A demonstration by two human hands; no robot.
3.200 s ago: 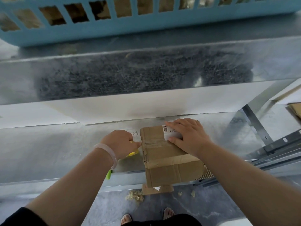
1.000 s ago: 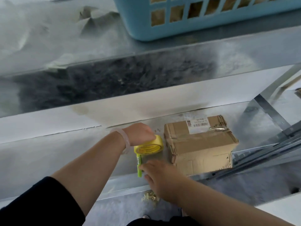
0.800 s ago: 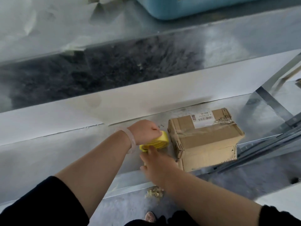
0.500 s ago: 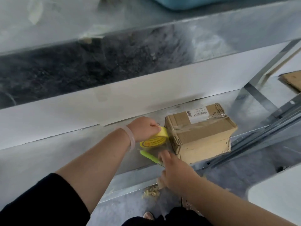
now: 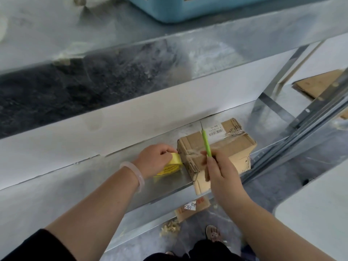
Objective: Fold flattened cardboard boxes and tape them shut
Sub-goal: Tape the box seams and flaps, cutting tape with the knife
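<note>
From the head view, we see the cardboard box (image 5: 226, 147) folded up and sitting at the near edge of the metal surface (image 5: 56, 185), its near side hanging slightly over that edge, clear tape already shining across its top beside the barcode label (image 5: 216, 130). Our left hand (image 5: 154, 159) keeps its fingers wrapped around the yellow tape roll (image 5: 169, 165), which presses against the box's left end. The change is on the other side: half a second ago the green cutter (image 5: 206, 144) lay flat on the surface just below the roll, with our right hand (image 5: 222, 172) reaching for it. Now those fingers pinch its handle and hold it upright over the box, the thin blade pointing away from us. We judge that the strip is laid and only the cut remains before this box is sealed. The blade must meet the tape between roll and box, close to our left fingers, so care is needed there. More flattened cardboard (image 5: 320, 85) waits far to the right.
</note>
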